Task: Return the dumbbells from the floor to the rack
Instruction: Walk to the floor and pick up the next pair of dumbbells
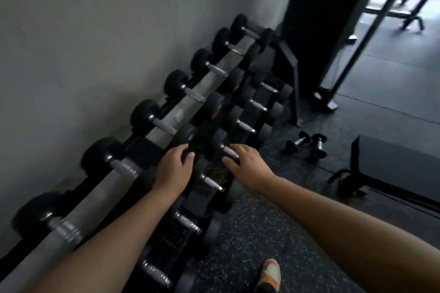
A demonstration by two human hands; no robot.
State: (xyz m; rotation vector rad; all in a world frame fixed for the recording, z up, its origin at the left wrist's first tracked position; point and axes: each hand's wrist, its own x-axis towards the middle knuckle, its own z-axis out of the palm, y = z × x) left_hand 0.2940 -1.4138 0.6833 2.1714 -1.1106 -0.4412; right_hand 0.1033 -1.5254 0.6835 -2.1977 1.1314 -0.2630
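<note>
A long two-tier rack (pixel 166 112) runs along the grey wall, loaded with several black dumbbells with silver handles. My left hand (pixel 175 167) rests on the front head of an upper-tier dumbbell (pixel 187 134), fingers loosely curved over it. My right hand (pixel 247 166) hovers with spread fingers over the handle of a lower-tier dumbbell (pixel 228 151); I cannot tell if it touches. Two small dumbbells (pixel 297 143) (pixel 317 147) lie on the floor to the right of the rack's far end, out of reach of both hands.
A black bench (pixel 390 164) stands on the floor at the right. A dark pillar and a metal frame foot (pixel 327 102) rise beyond the rack. My orange-and-white shoe (pixel 270 273) is on the speckled rubber floor near the rack.
</note>
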